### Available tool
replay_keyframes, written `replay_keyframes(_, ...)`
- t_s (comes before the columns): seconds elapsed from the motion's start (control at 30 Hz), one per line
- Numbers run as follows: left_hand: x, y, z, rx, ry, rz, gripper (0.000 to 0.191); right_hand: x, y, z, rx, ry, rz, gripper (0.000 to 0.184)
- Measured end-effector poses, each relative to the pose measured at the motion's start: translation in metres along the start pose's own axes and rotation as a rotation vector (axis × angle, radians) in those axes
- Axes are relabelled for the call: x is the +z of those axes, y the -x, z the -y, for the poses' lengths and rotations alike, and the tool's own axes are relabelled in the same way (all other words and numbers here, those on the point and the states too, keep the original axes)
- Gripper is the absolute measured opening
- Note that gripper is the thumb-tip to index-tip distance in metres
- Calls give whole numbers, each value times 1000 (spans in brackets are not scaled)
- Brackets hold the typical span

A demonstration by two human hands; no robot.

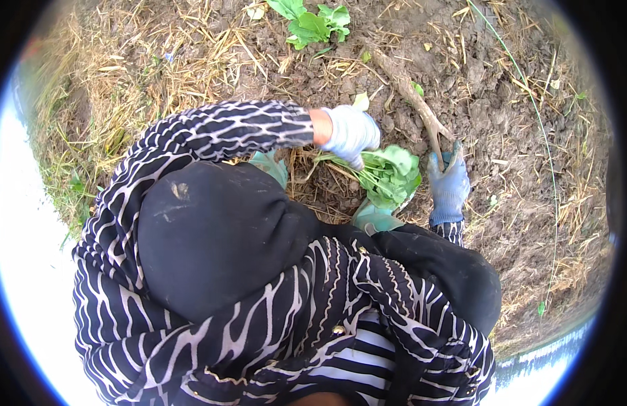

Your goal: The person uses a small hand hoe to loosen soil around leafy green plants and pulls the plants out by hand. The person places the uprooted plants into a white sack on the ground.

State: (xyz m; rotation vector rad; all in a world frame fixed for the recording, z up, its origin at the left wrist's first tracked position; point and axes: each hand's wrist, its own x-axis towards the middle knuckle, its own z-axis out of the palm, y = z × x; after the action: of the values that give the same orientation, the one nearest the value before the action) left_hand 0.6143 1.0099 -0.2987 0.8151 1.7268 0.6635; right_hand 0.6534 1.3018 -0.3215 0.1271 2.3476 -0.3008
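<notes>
My left hand (351,134), in a pale striped glove, is closed around the stems of a bunch of leafy green seedlings (395,172). Their leaves spread to the right, above one of my boots; part of the stems is hidden by the fingers. A forked wooden stick (417,104) is gripped at its forked end by my right hand (449,177), which wears a muddy blue glove. From there the stick slants away to the upper left, its far end against the soil (476,109).
A green leafy plant (313,25) grows from the ground farther ahead. Along the right runs a thin green cord (539,122). Dry straw (207,45) litters the soil, thickest on the left. My green boots (374,218) stand close below my hands.
</notes>
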Motion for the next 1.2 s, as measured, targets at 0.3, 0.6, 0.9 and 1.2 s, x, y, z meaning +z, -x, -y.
replay_keyframes(0.3,-19,16,22,-108,744,111,29,-10,-12,-10,25,-65,93,73)
replay_keyframes(0.6,-24,22,38,-85,1376,-232,26,-61,-1,40,45,-1038,331,42)
replay_keyframes(0.9,-11,21,21,-199,1251,-270,32,-4,10,84,92,-1409,881,36)
replay_keyframes(1.2,-24,54,10,-3,-11,436,38,-60,-12,21,147,-1601,376,42)
